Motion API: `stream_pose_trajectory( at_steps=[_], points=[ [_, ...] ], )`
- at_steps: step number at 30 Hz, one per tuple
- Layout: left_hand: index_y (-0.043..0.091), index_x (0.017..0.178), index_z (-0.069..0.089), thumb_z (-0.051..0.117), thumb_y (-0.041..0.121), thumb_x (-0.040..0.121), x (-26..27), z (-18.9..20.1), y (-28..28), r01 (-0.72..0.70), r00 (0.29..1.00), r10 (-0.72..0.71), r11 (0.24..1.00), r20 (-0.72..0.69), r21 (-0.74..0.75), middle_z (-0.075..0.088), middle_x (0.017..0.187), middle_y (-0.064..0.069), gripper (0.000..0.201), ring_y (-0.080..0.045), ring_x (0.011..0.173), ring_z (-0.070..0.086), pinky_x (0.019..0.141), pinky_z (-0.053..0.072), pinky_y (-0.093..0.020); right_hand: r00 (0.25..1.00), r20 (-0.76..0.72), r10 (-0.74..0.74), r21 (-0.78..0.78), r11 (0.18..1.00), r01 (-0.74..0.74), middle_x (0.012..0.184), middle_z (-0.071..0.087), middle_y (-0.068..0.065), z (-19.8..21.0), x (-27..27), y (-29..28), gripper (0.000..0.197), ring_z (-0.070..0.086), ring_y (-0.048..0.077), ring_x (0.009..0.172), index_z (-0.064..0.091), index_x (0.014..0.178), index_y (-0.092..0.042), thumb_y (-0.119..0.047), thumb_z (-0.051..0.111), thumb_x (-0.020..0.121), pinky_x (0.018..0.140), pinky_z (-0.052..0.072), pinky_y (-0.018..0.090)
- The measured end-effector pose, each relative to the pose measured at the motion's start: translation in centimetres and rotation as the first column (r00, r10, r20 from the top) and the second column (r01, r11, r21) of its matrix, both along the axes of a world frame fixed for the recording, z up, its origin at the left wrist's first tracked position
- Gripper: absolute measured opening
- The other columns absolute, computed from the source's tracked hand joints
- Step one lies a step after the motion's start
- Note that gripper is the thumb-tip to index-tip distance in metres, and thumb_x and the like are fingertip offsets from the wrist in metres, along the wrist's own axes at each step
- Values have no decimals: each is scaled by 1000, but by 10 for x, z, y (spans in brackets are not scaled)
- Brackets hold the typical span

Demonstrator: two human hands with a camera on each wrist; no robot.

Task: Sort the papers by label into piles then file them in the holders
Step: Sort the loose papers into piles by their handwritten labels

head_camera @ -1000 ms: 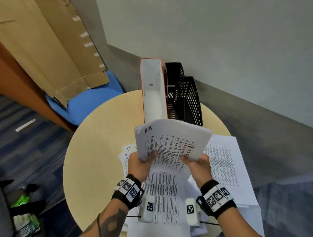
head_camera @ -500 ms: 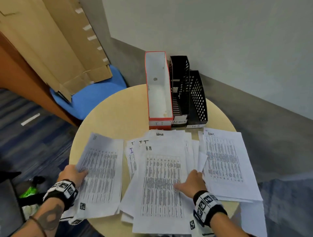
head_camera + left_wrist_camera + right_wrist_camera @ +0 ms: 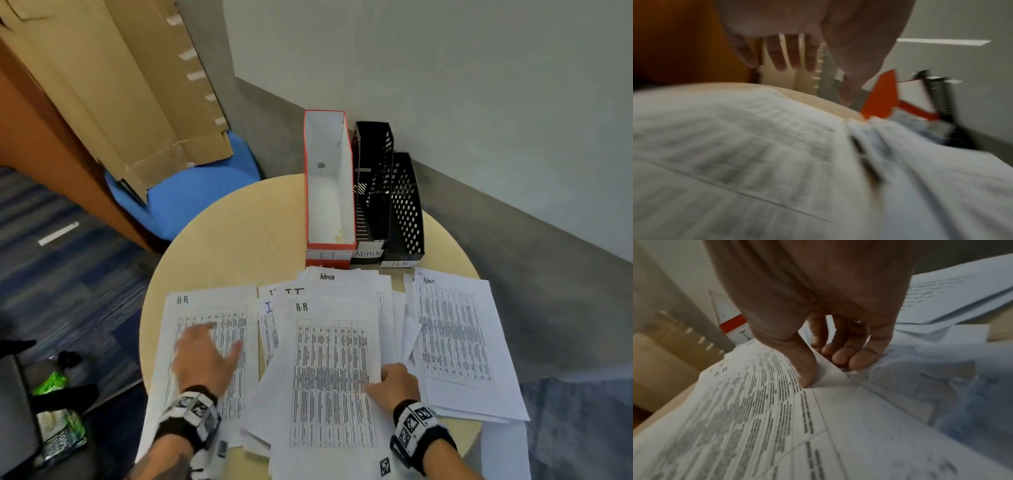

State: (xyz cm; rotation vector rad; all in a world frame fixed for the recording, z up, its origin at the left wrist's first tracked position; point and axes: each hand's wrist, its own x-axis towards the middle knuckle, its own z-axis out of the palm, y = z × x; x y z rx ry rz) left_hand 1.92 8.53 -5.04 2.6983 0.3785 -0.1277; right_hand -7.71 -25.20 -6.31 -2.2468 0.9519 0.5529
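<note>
A sheet labelled H-R lies on the left of the round table. Above it hovers my left hand, blurred, fingers spread, holding nothing; the left wrist view shows its fingers straight over that sheet. A middle heap holds another H-R sheet on top of IT and Admin papers. My right hand pinches that top sheet's right edge between thumb and fingers. An Admin pile lies at the right. Three holders stand behind: red-and-white IT, black ADMIN, black H-R.
A blue chair with cardboard leaning on it stands left of the table. A grey wall runs behind the holders. Dark objects and a green packet lie on the floor at lower left. Papers overhang the table's front edge.
The H-R sheet held up in both hands was laid on the left of the table. My left hand has let go and lifted off it. My right hand now pinches the middle heap's top sheet.
</note>
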Motion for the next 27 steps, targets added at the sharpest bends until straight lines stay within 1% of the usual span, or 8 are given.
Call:
stream_pose_trajectory(
  at_steps=[4, 7, 10, 14, 18, 22, 25, 27],
  points=[
    [22, 129, 56, 72, 64, 81, -21, 1, -64, 177, 957, -255, 890, -136, -421, 61, 117, 10, 66, -10, 107, 61, 97, 53, -30, 990, 136, -24, 166, 986, 1, 74, 75, 6, 11, -16, -15, 20, 73, 21, 73, 73, 74, -5, -21, 81, 84, 71, 59, 29],
    [27, 127, 56, 76, 72, 70, -28, 0, -82, 150, 920, -324, 811, -220, -566, 66, 107, 11, 75, -3, 96, 65, 86, 56, -21, 974, 220, -53, 262, 965, -7, 77, 77, 3, 27, -31, -27, 11, 74, 19, 80, 77, 78, -13, -16, 78, 88, 72, 58, 29],
    [23, 132, 60, 74, 72, 71, -28, -3, -89, 157, 902, -361, 784, -235, -600, 68, 112, 13, 79, -2, 97, 66, 86, 57, -21, 958, 252, -134, 347, 937, 39, 80, 77, 0, 34, -42, -41, 8, 71, 13, 81, 76, 85, -17, -10, 76, 89, 70, 49, 21],
    [33, 136, 44, 80, 52, 82, -22, 4, -94, 77, 929, -295, 742, -222, -666, 57, 124, 13, 68, -7, 105, 62, 80, 52, -21, 940, 227, -255, 437, 889, 136, 96, 78, 3, 33, -49, -58, 15, 72, 23, 94, 75, 100, -16, -5, 73, 90, 79, 57, 34],
    [15, 106, 78, 73, 28, 95, -18, 12, -99, 44, 897, -397, 521, -196, -852, 80, 102, -3, 18, -23, 98, 76, 96, 59, -47, 942, 204, -268, 462, 874, 149, 96, 78, 4, 29, -50, -74, 19, 72, 21, 89, 73, 107, -14, -4, 72, 90, 79, 58, 36],
    [15, 91, 82, 78, 22, 90, -19, 12, -99, 68, 923, -351, 553, -158, -831, 81, 89, -2, 8, -19, 86, 77, 91, 60, -41, 928, 244, -281, 434, 887, 155, 98, 75, 0, 30, -53, -85, 23, 68, 8, 85, 71, 108, -15, 0, 70, 90, 69, 51, 18],
    [15, 91, 82, 79, 18, 89, -18, 10, -93, 40, 945, -286, 578, -156, -815, 80, 88, 0, 5, -15, 84, 76, 87, 61, -36, 892, 214, -398, 475, 841, 261, 110, 75, 10, 22, -59, -97, 29, 69, 27, 104, 73, 111, -7, -1, 77, 83, 90, 57, 41],
    [14, 91, 82, 78, 17, 90, -19, 7, -89, 72, 933, -330, 558, -142, -827, 80, 89, -2, 5, -18, 86, 76, 88, 61, -40, 830, 145, -538, 593, 719, 362, 113, 74, 18, 11, -65, -106, 45, 68, 38, 109, 72, 113, -1, -9, 87, 72, 102, 51, 58]
  ],
)
